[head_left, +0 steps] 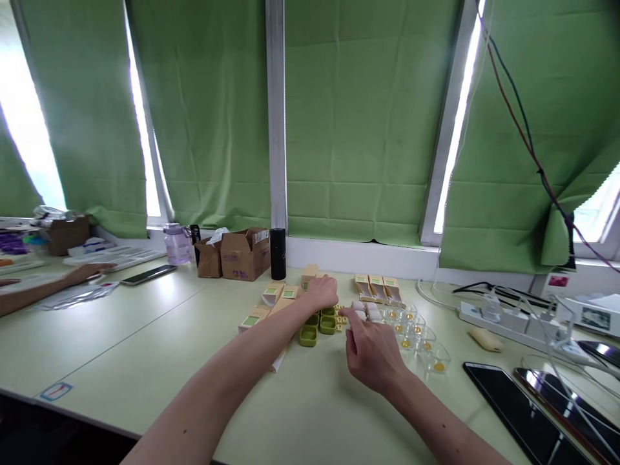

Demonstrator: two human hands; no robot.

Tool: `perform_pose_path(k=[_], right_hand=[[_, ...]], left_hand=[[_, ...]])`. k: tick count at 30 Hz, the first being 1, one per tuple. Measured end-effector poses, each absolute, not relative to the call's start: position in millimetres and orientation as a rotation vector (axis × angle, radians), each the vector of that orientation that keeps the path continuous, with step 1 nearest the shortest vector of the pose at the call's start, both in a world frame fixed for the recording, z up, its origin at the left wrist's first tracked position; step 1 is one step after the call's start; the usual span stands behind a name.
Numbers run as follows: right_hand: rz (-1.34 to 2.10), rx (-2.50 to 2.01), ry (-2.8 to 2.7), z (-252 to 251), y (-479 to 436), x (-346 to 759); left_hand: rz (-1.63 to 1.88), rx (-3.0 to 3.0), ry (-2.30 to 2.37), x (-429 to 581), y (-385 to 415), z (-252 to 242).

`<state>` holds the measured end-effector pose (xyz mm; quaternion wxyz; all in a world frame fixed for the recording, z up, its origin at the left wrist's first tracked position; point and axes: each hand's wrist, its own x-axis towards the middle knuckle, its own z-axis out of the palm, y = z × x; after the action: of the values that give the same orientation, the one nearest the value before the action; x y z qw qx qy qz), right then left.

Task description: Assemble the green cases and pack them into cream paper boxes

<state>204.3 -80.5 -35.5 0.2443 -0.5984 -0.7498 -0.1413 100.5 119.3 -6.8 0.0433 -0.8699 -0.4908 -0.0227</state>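
My left hand (323, 292) is curled over the far end of a group of small green square cups (308, 335). Its fingertips are hidden, and whatever they may hold cannot be made out. My right hand (374, 354) has its index finger stretched toward small pale yellow pieces (340, 326) beside the cups; thumb and index are apart. Just past that hand lie whitish-pink rounded pieces (372, 310). Clear cups with yellow centres (405, 343) stand in rows to its right. Cream cartons with green labels (252, 320) lie left of the green cups, partly behind my left forearm.
Several open cream boxes (376, 287) stand near the wall. Behind on the left are cardboard boxes (245, 255), a black cylinder (278, 254) and a purple bottle (177, 244). A power strip (518, 327) and phones (513, 400) lie right. Another person's hand (87, 272) rests far left.
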Motion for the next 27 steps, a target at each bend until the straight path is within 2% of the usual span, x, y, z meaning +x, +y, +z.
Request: perform_pose_path(k=[27], right_hand=[[-0.368,-1.640,-2.112,-33,-85,198]], left_hand=[[-0.305,-2.707,-1.840,130,158,-16]])
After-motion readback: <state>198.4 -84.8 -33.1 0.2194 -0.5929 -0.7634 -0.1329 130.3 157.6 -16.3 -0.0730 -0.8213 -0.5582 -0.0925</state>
